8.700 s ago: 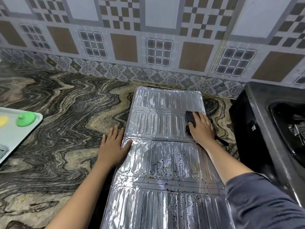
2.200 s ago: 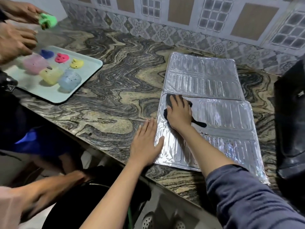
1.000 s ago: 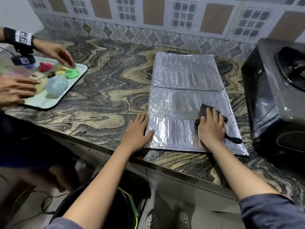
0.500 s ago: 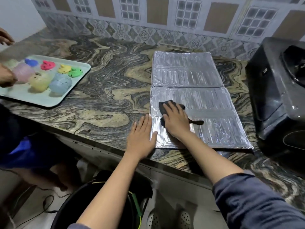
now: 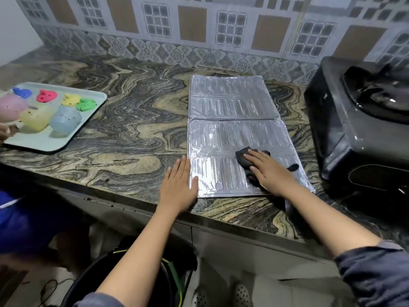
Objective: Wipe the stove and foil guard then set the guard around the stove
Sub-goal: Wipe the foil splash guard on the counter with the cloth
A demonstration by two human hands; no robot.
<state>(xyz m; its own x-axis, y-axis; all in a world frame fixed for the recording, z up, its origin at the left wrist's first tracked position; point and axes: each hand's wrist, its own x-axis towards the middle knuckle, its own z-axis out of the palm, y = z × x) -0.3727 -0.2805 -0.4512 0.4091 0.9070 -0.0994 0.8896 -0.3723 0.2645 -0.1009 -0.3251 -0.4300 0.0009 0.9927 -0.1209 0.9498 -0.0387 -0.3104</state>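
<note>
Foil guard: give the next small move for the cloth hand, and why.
Probably slide the cloth leftward along the near panel of the foil guard. The right hand presses it flat on that panel's right part, the left hand pins the guard's left edge, and the guard lies flat, not yet around the stove.

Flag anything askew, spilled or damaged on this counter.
No spill or breakage visible. The foil guard lies flat on the counter left of the stove, not standing around it, which fits while the right hand presses the dark cloth on it. Its near right corner may be crumpled; the forearm partly hides it.
</note>
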